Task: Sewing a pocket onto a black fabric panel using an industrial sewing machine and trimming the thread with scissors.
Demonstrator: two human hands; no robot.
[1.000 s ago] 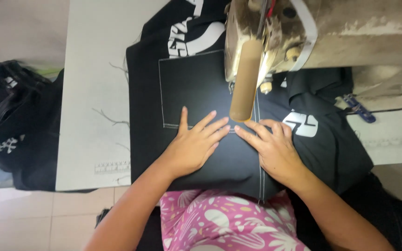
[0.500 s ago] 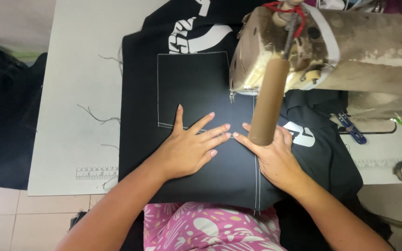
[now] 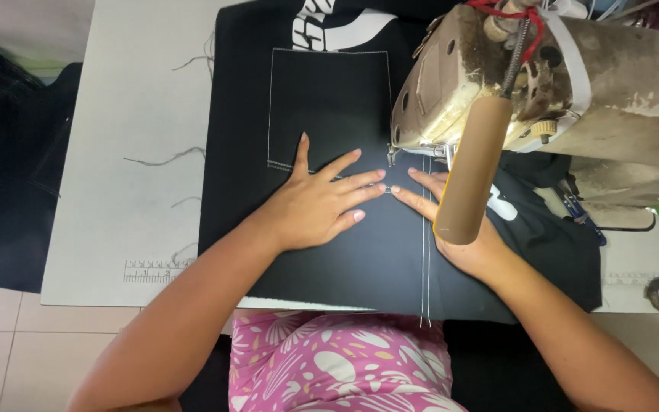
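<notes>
Left hand [image 3: 318, 206]: flat, palm down, fingers spread wide, pressing on the black cloth [image 3: 329, 259] at frame centre. It grips nothing. Fingertips point right, toward the needle area.

Right hand [image 3: 451, 229]: also flat on the cloth, just right of centre, fingers extended to the left. Its fingertips nearly meet those of the left hand. A tan cylinder [image 3: 470, 172] hanging from the machine hides part of the hand; whether the thumb is pressed down cannot be told.

Cloth: lies across the middle of the table [image 3: 116, 152], running from the top edge of the frame to the near edge. A pocket [image 3: 329, 107] outlined in white stitching sits above the left hand. A double white seam [image 3: 425, 267] runs downward from beneath the machine, between the hands and toward the lower edge.

Sewing machine [image 3: 543, 91]: worn, cream-coloured, upper right of frame, its head over the cloth just above the right fingers.

Loose threads [image 3: 163, 160] lie on the table at left. A printed ruler [image 3: 150, 271] marks the lower left table edge.
</notes>
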